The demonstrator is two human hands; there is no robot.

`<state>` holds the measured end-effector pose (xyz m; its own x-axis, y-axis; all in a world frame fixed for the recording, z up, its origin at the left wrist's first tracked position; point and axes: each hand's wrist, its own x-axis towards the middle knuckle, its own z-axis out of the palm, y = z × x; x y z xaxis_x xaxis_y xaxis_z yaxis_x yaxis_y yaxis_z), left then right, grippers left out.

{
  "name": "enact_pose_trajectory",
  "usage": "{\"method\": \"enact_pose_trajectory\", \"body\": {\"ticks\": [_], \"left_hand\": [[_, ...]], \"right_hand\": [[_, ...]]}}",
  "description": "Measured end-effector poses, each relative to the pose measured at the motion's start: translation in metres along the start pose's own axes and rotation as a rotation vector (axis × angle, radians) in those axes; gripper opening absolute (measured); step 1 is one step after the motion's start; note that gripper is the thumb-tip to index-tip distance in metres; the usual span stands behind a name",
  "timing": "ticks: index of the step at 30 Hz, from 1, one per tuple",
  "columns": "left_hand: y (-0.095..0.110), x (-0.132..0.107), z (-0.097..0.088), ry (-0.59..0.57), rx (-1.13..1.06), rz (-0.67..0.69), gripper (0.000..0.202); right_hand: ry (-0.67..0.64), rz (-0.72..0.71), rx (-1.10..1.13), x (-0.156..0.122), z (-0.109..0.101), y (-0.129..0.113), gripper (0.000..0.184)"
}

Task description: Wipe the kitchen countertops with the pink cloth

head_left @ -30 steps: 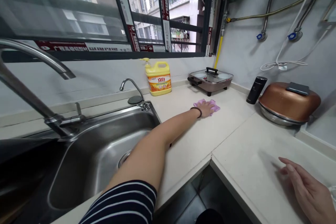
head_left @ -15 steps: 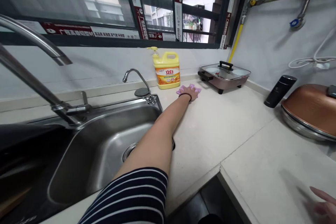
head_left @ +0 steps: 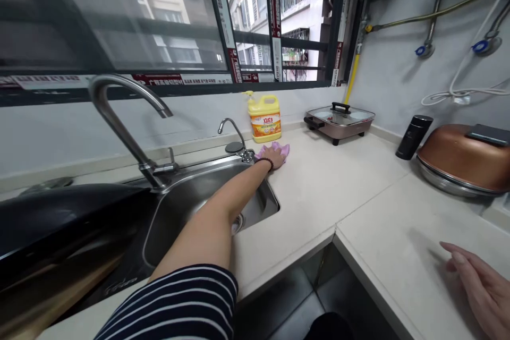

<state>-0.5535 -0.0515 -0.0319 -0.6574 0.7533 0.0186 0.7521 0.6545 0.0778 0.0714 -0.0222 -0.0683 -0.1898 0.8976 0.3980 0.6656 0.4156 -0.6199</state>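
My left hand (head_left: 274, 156), with a dark beaded bracelet at the wrist, presses a pinkish-purple cloth (head_left: 285, 150) onto the pale countertop (head_left: 319, 180). It is beside the sink's back right corner, just in front of a yellow pump bottle of dish soap (head_left: 266, 121). The cloth's edges stick out around the fingers, which are bent over it. At the lower right, my right hand (head_left: 480, 287) hovers over or rests on the counter; I cannot tell which. Its fingers are stretched out with nothing in them, and part of it is cut off by the frame.
The steel sink (head_left: 175, 223) has a tall faucet (head_left: 131, 122) and a small faucet (head_left: 233, 130). A lidded electric pan (head_left: 338, 122) stands in the back corner. Farther right are a black flask (head_left: 414, 137) and a copper-coloured lidded pan (head_left: 462, 156). The counter's front edge bends at an inner corner.
My left hand has slid the cloth left and nearer, from right of the bottle to in front of it. My right hand has come further into view. The view has turned left.
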Motion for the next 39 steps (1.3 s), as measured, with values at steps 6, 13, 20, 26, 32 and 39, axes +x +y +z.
{"method": "enact_pose_trajectory", "body": {"ticks": [6,13,20,26,32,39], "left_hand": [[0.018,-0.073,-0.003,-0.018,0.036,0.118,0.062],[0.052,-0.177,0.008,-0.049,-0.032,0.44,0.063],[0.078,-0.227,0.015,-0.132,-0.082,0.724,0.066],[0.115,-0.182,0.006,-0.151,-0.054,0.744,0.064],[0.13,-0.102,0.002,-0.07,-0.018,0.476,0.056],[0.084,-0.018,-0.001,-0.057,0.028,0.121,0.062]], "right_hand": [[-0.036,0.012,0.044,0.007,0.003,-0.005,0.071],[-0.084,0.053,0.06,0.012,0.005,-0.002,0.074],[-0.082,0.039,0.08,0.006,0.006,-0.005,0.073],[-0.089,0.049,0.072,0.004,0.005,0.001,0.073],[-0.085,0.089,0.056,0.001,-0.005,0.002,0.07],[-0.035,0.084,0.055,0.001,-0.005,-0.001,0.065]]}}
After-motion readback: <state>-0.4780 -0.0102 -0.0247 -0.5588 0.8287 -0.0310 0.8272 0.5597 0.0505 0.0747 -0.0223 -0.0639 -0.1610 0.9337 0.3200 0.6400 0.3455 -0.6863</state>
